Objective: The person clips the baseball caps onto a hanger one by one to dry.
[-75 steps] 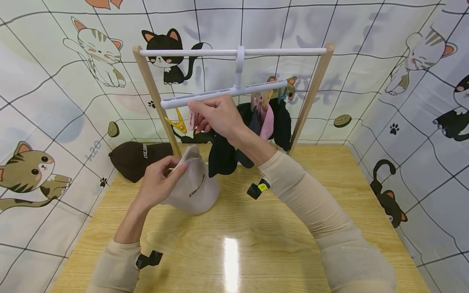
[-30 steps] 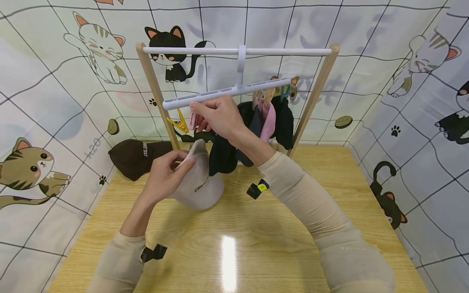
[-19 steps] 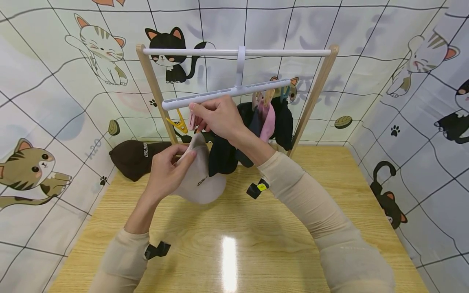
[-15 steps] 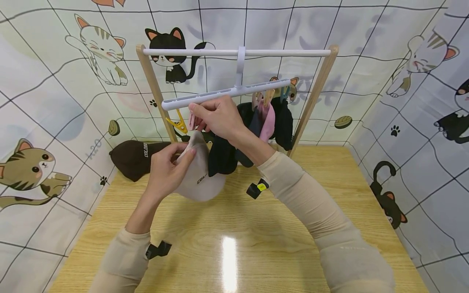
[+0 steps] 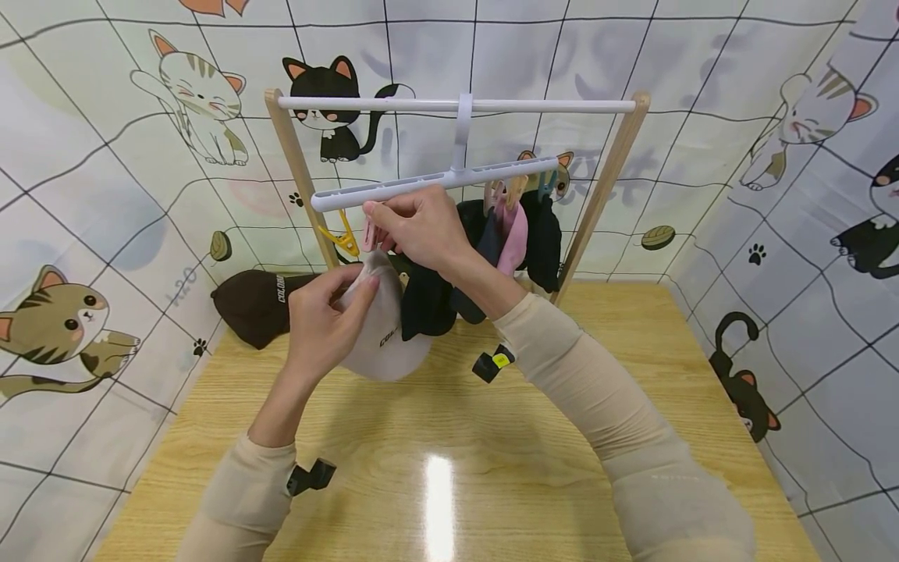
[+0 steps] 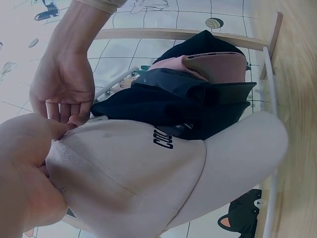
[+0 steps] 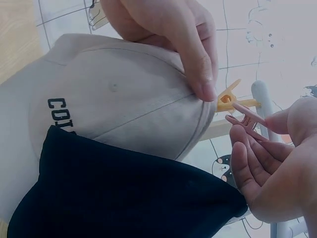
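A pale beige baseball cap (image 5: 382, 324) hangs brim-down from my left hand (image 5: 326, 316), which pinches its back edge between thumb and fingers. My right hand (image 5: 424, 230) squeezes a pink clothespin (image 7: 247, 121) under the left part of the light-purple hanger (image 5: 393, 187). In the right wrist view the clothespin's jaws stand apart, close to the cap's edge but not around it. To its left on the hanger is a yellow clothespin (image 5: 342, 236). Just right of the beige cap hangs a black cap (image 5: 427, 300), partly hidden by my right hand.
The hanger tilts down to the left from the white rail (image 5: 548, 105) of a wooden rack. Dark caps and a pink cap (image 5: 515, 238) hang from clothespins on its right half. A dark brown cap (image 5: 253, 304) lies on the wooden table (image 5: 562, 453) at left.
My left hand has lifted the beige cap up and to the right, bringing its edge close below the pink clothespin. The right hand has stayed nearly still at the hanger.
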A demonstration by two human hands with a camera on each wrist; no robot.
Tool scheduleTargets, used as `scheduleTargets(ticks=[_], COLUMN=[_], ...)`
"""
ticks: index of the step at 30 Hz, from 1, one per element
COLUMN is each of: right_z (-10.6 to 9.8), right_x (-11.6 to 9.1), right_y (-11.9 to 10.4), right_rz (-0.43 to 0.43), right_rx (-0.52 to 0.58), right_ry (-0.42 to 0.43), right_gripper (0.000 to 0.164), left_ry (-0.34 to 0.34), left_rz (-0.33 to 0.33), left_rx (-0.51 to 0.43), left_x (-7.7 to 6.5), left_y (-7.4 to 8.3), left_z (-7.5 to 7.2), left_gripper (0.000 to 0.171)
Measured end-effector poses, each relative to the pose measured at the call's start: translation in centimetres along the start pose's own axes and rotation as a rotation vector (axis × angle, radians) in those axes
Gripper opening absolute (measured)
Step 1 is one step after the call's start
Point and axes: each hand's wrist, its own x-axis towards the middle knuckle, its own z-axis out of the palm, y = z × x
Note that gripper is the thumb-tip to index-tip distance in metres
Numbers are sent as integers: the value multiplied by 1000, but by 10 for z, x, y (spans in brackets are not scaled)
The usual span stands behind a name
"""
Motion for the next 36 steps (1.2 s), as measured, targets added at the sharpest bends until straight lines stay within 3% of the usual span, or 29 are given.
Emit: scheduleTargets(ticks=[11, 22, 36], right_z=[3, 7, 8], right_x=[-1, -2, -2], right_y=[-1, 4, 4], right_rz=[-24, -126, -154], right_rx=[-92, -165, -212], right_ry=[40, 91, 127], right_gripper=[30, 36, 39], left_ry=[59, 105, 145], left_rz=[0, 20, 25], left_rx=[11, 52, 87], left_x=[5, 8, 8], left_y=[7, 10, 8], left_z=[3, 6, 8], left_gripper=[20, 19, 17])
